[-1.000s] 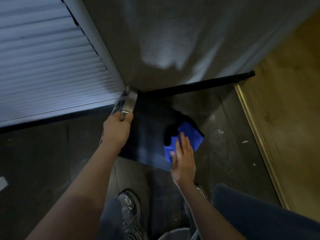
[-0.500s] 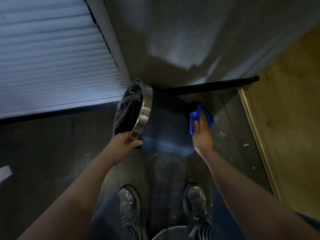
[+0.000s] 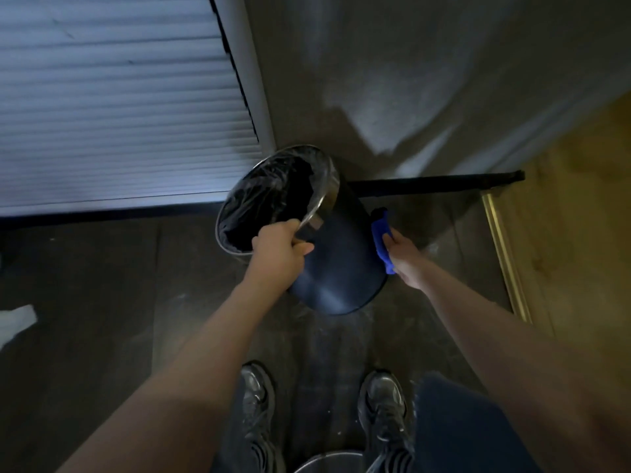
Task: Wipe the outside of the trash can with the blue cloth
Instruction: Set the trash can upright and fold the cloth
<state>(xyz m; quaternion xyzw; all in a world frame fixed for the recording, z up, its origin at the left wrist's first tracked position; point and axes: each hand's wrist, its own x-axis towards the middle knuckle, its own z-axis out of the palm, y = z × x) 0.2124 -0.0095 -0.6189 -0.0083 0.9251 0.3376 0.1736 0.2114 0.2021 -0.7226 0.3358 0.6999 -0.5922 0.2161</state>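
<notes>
Trash can (image 3: 336, 268) duty, seen from above my own shoes: I have the dark can tipped over toward the shuttered door (image 3: 112, 97), its base resting on the floor (image 3: 102, 336) near the corner where the wall (image 3: 426, 80) meets the black baseboard (image 3: 433, 182). My left hand (image 3: 276, 254) is clamped on the chrome rim (image 3: 321, 206), fingers curled over the lip beside the plastic liner (image 3: 273, 196). My right hand (image 3: 404, 259) is closed on the blue cloth (image 3: 382, 238), pressing it flat against the can's right flank. As I judge it, the wiping is under way, with the near face and lower band left to cover. The risk lies in the tilt: push too hard with the cloth and the can could pivot on its base edge, slip from my rim grip and roll, or drag the liner loose. The dim light may also hide missed patches.
</notes>
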